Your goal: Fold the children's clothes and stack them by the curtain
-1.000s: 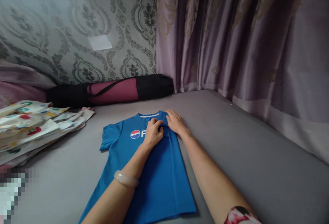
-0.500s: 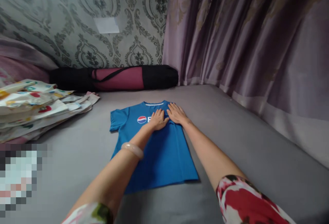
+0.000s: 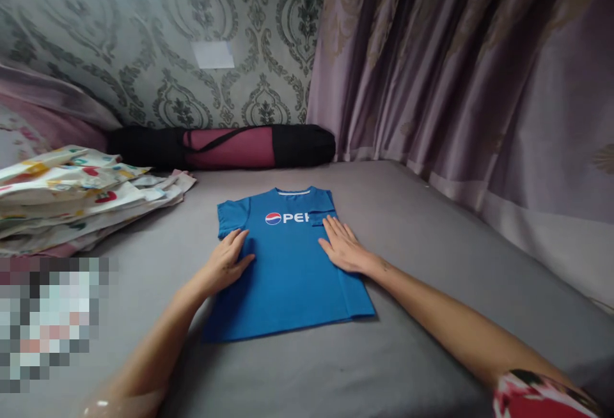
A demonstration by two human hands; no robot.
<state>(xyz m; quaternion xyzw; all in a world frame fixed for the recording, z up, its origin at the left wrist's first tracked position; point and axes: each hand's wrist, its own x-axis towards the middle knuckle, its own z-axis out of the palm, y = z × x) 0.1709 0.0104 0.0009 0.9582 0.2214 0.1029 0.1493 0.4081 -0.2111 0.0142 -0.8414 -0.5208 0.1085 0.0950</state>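
A blue T-shirt (image 3: 288,277) with a round logo and white letters lies front up on the grey bed sheet (image 3: 422,239). Its right-hand sleeve is folded inward over the chest and covers the end of the lettering. The left-hand sleeve (image 3: 234,216) sticks out to the side. My left hand (image 3: 228,261) is at the shirt's left edge, just below that sleeve, fingers extended and holding nothing. On the right edge, my right hand (image 3: 343,243) rests flat, its fingertips by the folded sleeve.
At the left lies a heap of white patterned cloth (image 3: 96,194). A long black and maroon bag (image 3: 230,147) runs along the patterned wall (image 3: 268,34). Purple curtains (image 3: 432,60) hang at the right. Something blurred out (image 3: 52,328) sits at the lower left.
My left hand has moved from the chest lettering to the shirt's left edge. My right hand has slid down from the shoulder along the right edge. The camera view has shifted slightly.
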